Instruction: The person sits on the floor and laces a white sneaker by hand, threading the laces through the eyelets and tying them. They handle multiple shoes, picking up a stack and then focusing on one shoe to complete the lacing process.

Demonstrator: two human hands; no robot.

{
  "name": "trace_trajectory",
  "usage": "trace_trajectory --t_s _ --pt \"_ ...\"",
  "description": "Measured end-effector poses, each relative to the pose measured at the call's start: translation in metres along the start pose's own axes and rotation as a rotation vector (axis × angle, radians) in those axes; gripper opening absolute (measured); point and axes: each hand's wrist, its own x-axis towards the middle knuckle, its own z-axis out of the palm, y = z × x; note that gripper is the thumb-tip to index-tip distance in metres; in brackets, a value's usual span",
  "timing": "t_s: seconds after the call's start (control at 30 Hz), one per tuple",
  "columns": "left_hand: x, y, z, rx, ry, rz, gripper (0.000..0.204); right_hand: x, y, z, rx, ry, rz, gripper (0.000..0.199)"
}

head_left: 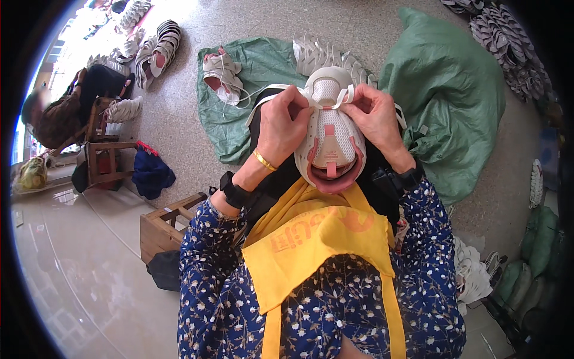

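Observation:
A white and pink sneaker (pixel 330 134) rests on my lap, toe pointing away, pink tongue toward me. My left hand (pixel 283 125) pinches a white lace (pixel 270 90) at the shoe's left eyelets. On the other side, my right hand (pixel 375 116) grips the lace end (pixel 345 96) near the toe. A gold bracelet and a black wrist strap sit on my left forearm. A yellow apron (pixel 311 239) covers my lap.
A green sack (pixel 448 96) lies right of the shoe, a flat green sheet (pixel 263 66) with another pink sneaker (pixel 221 75) ahead. Stacked white shoe parts (pixel 323 52) lie beyond. A wooden stool (pixel 164 230) stands at my left. Another person (pixel 66 113) sits far left.

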Motion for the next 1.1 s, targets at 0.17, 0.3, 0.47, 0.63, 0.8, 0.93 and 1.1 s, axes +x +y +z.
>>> trace_trajectory --t_s 0.17,0.3,0.47,0.63,0.8,0.93,1.1 --pt "-0.003 -0.001 0.0 -0.026 0.017 0.034 0.015 -0.002 -0.005 -0.002 -0.015 0.004 0.013 0.015" --pt "-0.007 0.001 0.001 -0.108 0.067 0.031 0.021 -0.016 -0.031 -0.006 -0.181 0.054 0.026 0.027" --pt "-0.014 0.014 -0.002 0.014 0.086 0.095 0.029 -0.026 -0.06 -0.004 -0.429 -0.05 -0.187 0.036" --pt "-0.012 0.03 0.002 0.098 0.079 0.213 0.035 -0.023 -0.064 -0.008 -0.52 -0.139 -0.168 0.037" --pt "-0.005 0.038 0.012 0.136 0.017 0.233 0.029 -0.018 -0.063 -0.015 -0.515 -0.219 -0.125 0.038" --pt "-0.002 0.037 0.021 0.195 -0.004 0.21 0.024 -0.011 -0.054 -0.004 -0.652 -0.162 -0.141 0.034" --pt "-0.004 0.037 0.027 0.282 -0.025 0.189 0.025 -0.007 -0.037 0.001 -0.691 -0.064 -0.229 0.028"
